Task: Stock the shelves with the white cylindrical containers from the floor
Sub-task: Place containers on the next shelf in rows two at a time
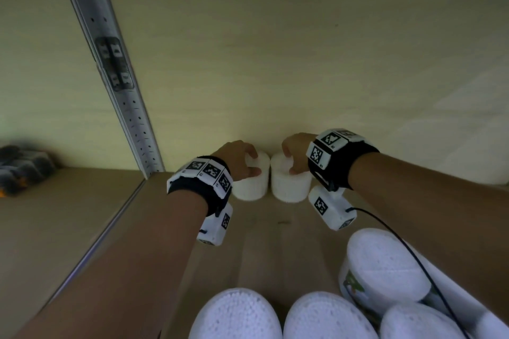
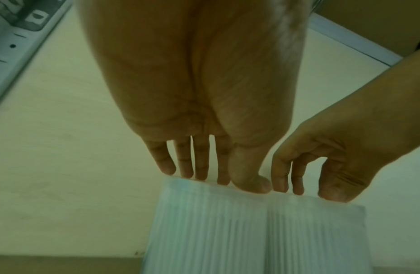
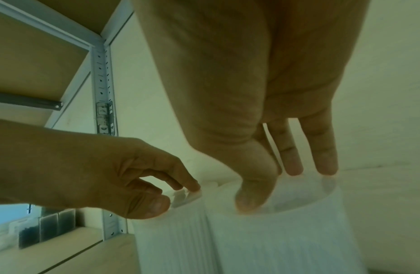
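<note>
Two white ribbed cylindrical containers stand side by side on the shelf board (image 1: 261,231), close to the back wall. My left hand (image 1: 249,164) comes down on the left container (image 1: 252,183), thumb at the front rim and fingertips at the back rim. My right hand (image 1: 289,159) grips the top of the right container (image 1: 290,186) the same way. In the left wrist view my left hand (image 2: 227,179) holds the rim of the left container (image 2: 204,231). In the right wrist view my right hand (image 3: 281,185) pinches the rim of the right container (image 3: 286,241).
Several more white containers (image 1: 385,270) lie in the near foreground at lower right, with a black cable (image 1: 413,253) over them. A perforated metal upright (image 1: 118,85) divides the shelf on the left. Dark packs (image 1: 22,168) sit in the neighbouring bay.
</note>
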Motion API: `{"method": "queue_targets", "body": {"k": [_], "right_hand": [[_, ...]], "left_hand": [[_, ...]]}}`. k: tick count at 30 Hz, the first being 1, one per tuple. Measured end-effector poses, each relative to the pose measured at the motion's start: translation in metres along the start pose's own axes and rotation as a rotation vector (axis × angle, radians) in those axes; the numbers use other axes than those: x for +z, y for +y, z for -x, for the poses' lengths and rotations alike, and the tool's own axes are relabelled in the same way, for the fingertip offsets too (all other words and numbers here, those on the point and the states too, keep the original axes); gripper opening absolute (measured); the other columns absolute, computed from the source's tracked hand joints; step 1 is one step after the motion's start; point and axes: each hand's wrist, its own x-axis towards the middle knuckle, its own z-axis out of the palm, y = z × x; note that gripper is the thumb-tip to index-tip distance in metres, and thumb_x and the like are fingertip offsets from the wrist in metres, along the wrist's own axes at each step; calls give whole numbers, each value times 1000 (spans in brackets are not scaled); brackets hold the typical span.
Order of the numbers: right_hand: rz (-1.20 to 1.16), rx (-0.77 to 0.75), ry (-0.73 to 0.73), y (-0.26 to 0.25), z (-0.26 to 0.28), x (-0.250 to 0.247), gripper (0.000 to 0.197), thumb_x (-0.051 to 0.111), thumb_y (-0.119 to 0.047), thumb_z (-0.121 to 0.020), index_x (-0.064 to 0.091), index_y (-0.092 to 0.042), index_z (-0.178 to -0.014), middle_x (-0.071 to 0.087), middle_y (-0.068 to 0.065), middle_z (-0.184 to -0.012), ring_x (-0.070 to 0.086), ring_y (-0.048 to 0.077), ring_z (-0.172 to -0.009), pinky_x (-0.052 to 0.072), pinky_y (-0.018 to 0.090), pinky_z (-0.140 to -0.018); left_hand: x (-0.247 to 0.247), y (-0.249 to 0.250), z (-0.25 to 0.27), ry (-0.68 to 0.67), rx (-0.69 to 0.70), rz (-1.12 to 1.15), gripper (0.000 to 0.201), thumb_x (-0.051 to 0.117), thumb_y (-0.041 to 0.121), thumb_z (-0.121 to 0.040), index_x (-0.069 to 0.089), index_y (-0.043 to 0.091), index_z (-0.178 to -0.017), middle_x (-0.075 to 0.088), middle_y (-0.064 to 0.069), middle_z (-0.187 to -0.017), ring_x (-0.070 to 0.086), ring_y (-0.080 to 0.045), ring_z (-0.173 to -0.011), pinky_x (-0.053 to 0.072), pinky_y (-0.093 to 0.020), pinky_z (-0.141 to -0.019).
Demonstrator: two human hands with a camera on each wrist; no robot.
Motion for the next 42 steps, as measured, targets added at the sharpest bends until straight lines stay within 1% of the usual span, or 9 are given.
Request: {"method": "queue_targets", "body": {"k": [3,11,16,20,26,28,32,37,42], "right_hand": [[-6,-29,26,0,2,-2,47,58,-10,-89,51,2,-134,52,20,-138,57,31,-120,47,37,-100],[-101,-92,110,2,7,-1,41,52,-8,-90,53,-11,-131,47,10,-138,52,30,-120,44,28,-84],[-30,-27,119,-6,0,7,41,55,-37,-93,62,-4,-117,62,12,-115,52,17,-89,49,33,-92],[-2,-21,137,-9,-1,8,46,51,-35,-96,54,-3,-129,59,13,-131,58,19,-101,47,31,-96],[-15,-45,142,-8,-1,10,40,50,-24,-97,54,0,-129,57,18,-132,47,17,-75,49,32,-88],[-39,-74,107,-5,0,8,45,57,-29,-91,55,1,-126,58,21,-128,62,27,-91,52,37,-86],[8,-121,57,-2,6,1,47,65,-17,-87,51,1,-128,52,19,-132,56,33,-117,48,39,-96],[-78,-166,11,10,8,-5,53,65,-5,-84,48,-12,-134,42,10,-141,48,29,-125,45,37,-97],[-119,-58,60,10,5,-6,54,60,-35,-90,53,-2,-132,55,16,-134,58,32,-116,49,39,-97]], "left_hand": [[-1,1,0,6,5,-5,51,62,38,-88,48,18,-133,40,-6,-145,40,-25,-132,34,-33,-105],[0,0,-1,-13,-3,11,50,59,38,-90,45,19,-134,38,-6,-146,39,-25,-133,35,-35,-105],[3,0,1,-9,-3,26,50,59,37,-90,44,20,-134,37,-5,-147,36,-25,-134,33,-35,-106],[1,1,3,-12,6,19,50,60,37,-90,45,19,-134,38,-5,-146,37,-25,-134,34,-35,-106],[1,0,2,-10,21,13,50,60,37,-89,46,19,-134,38,-5,-146,37,-24,-133,34,-33,-105],[1,0,2,-6,26,11,50,61,37,-89,46,19,-133,38,-5,-145,38,-24,-133,34,-34,-104],[2,-1,1,-3,31,14,49,61,37,-89,47,19,-132,40,-5,-144,38,-25,-132,34,-34,-104],[6,-2,-2,-15,23,38,48,59,37,-91,45,20,-134,37,-6,-145,36,-26,-133,33,-34,-105],[7,-5,-4,-37,18,61,50,58,39,-91,43,22,-135,35,-5,-147,32,-26,-136,31,-38,-109]]}}
